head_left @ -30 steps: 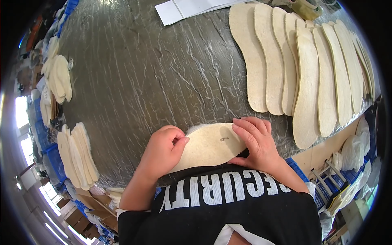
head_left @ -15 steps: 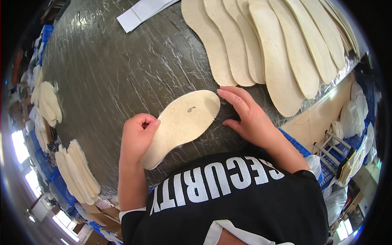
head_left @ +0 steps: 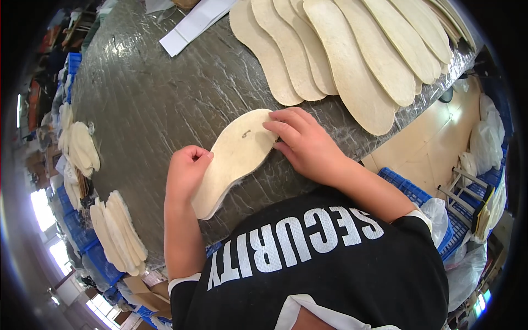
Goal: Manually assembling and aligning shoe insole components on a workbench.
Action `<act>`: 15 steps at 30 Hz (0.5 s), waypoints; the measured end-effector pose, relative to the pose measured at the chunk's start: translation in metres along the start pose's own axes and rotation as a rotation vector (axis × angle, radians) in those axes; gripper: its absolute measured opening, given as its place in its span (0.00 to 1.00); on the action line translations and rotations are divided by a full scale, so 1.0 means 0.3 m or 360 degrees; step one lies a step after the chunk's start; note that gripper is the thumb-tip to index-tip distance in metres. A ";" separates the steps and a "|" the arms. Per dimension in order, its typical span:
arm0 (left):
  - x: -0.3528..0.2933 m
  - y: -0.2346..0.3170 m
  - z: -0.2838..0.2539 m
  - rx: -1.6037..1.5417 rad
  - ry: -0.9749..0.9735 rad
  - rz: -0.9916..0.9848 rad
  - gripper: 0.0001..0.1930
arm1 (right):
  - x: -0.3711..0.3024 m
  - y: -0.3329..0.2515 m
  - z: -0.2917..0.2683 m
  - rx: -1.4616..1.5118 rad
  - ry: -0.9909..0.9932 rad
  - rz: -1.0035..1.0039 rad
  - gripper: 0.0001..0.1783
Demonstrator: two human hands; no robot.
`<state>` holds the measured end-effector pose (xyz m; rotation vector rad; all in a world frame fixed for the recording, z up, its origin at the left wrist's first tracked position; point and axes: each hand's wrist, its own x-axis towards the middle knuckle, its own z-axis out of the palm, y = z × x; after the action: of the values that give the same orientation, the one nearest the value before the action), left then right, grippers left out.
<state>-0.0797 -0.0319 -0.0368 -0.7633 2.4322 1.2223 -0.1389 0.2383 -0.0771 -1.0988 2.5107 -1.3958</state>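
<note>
A cream felt insole (head_left: pixel 234 151) with a small dark handwritten mark is held just above the dark, plastic-covered table, tilted toward me. My left hand (head_left: pixel 188 171) pinches its left edge between thumb and curled fingers. At the insole's wide far end, my right hand (head_left: pixel 301 144) grips the rim, fingers on top and thumb at the edge below. Past my right hand, a fanned row of similar insoles (head_left: pixel 352 69) overlaps along the table's far right side.
Folded white paper strips (head_left: pixel 192 25) lie at the far side of the table (head_left: pixel 159 110). Stacked insoles (head_left: pixel 118 234) sit at its left edge, with another pile (head_left: pixel 81 148) farther off. Right of the table are a blue crate (head_left: pixel 407 187), a small stepladder (head_left: pixel 462 195) and plastic bags.
My right hand has closed on the insole's wide end, where its fingers were spread beside it before. The insole has turned slightly and bends a little. The whole view has shifted.
</note>
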 end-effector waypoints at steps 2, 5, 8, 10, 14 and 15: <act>-0.002 0.002 0.002 0.0030 0.0001 0.0030 0.08 | 0.036 -0.029 0.022 -0.0194 0.0032 -0.0025 0.25; 0.001 -0.004 0.004 0.0046 0.0045 0.0075 0.08 | 0.103 -0.074 0.072 -0.0489 0.0063 -0.0108 0.26; -0.008 0.020 0.010 0.0209 0.0053 0.0133 0.07 | 0.149 -0.077 0.124 -0.0637 -0.0077 -0.0202 0.33; -0.005 0.011 0.015 0.0194 0.0099 0.0193 0.08 | 0.160 -0.053 0.173 -0.0726 -0.0148 -0.0308 0.34; -0.011 0.032 0.023 0.0183 0.0123 0.0180 0.08 | 0.153 -0.045 0.189 -0.0849 -0.0272 -0.0269 0.35; -0.012 0.042 0.026 0.0207 0.0102 0.0182 0.08 | 0.158 -0.046 0.183 -0.0769 -0.0261 -0.0314 0.44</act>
<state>-0.0839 -0.0182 -0.0314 -0.6441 2.6101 1.0813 -0.1457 0.1653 -0.0860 -1.5003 2.7458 -0.6937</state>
